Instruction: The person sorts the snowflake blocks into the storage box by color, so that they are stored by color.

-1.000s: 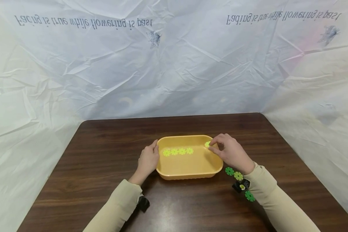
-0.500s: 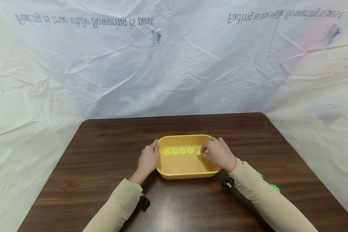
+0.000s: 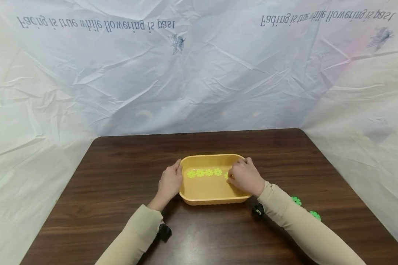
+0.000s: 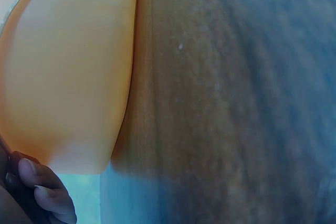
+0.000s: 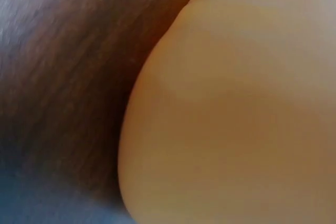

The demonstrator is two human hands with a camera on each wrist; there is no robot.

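A yellow-orange plastic tray [image 3: 205, 201] sits on the table. On its left end my left hand [image 3: 169, 182] grips the rim; in the left wrist view its curled fingers [image 4: 50, 195] show at the tray wall [image 4: 73, 66]. Inside the tray, several yellow notched flower-shaped discs [image 3: 200, 173] lie in a row. My right hand [image 3: 247, 178] reaches over the tray's right side and pinches another yellow flower-shaped disc [image 3: 226, 176], mostly hidden by the fingers. The right wrist view has only the tray's outer wall [image 5: 226, 103] and blurred table.
Two green notched discs [image 3: 315, 215] lie on the dark wood table [image 3: 119, 191], right of the tray and partly beside the right sleeve [image 3: 298, 217]. A pale printed sheet [image 3: 199, 81] hangs behind the table and along its sides.
My right hand has moved left and down inside the tray with the yellow disc, nearer the row. Its forearm now covers some of the loose discs. The left hand stays on the rim.
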